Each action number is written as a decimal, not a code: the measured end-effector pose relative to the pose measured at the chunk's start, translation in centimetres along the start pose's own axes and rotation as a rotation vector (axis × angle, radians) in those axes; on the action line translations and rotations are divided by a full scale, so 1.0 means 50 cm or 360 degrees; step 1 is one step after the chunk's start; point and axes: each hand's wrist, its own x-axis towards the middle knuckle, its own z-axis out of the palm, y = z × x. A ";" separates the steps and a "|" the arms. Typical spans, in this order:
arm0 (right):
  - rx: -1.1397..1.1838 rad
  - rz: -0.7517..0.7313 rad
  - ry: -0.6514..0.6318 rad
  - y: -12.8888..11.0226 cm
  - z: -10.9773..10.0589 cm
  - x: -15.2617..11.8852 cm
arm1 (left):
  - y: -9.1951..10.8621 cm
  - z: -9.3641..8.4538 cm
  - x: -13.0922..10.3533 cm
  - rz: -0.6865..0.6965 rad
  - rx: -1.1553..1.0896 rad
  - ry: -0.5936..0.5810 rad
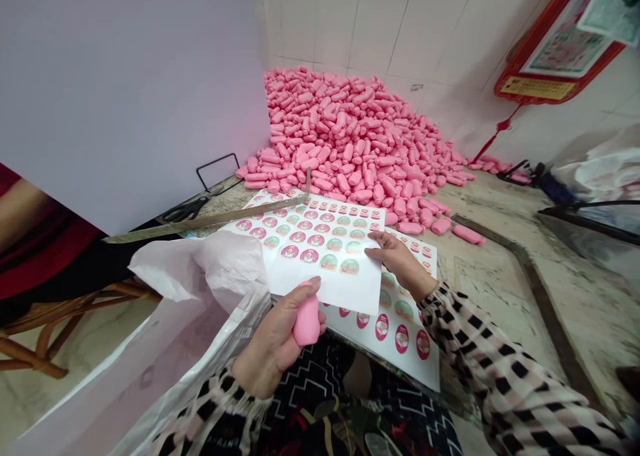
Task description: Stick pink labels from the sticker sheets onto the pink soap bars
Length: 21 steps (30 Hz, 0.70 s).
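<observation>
My left hand (283,329) is wrapped round a smooth pink sausage-shaped piece (307,321) and holds it low in front of me, at the near edge of the sheets. My right hand (397,259) has its thumb and fingers at the right edge of the upper sticker sheet (300,276), pinching it there. Rows of round pink and green stickers cover this white sheet. A second sticker sheet (420,369) lies partly hidden beneath it. Behind the sheets rises a large heap of the same pink pieces (350,136).
An open white plastic sack (220,269) stands at my left. A flat metal strip (210,219) with a bent end lies across the sheets' left side. Black scissors (185,211) rest by a big pale panel (130,96); a person's arm (25,209) shows behind it.
</observation>
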 end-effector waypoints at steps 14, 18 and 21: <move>0.0223 0.0356 -0.0034 0.005 0.026 -0.035 | 0.030 -0.005 0.005 0.0054 -0.0128 0.0107; 0.0111 0.0178 0.0000 0.012 0.048 -0.027 | 0.021 -0.012 0.006 0.0203 -0.0035 0.0101; 0.0120 0.0085 0.0037 0.021 0.082 -0.003 | 0.008 -0.023 -0.002 0.0243 0.0028 0.0029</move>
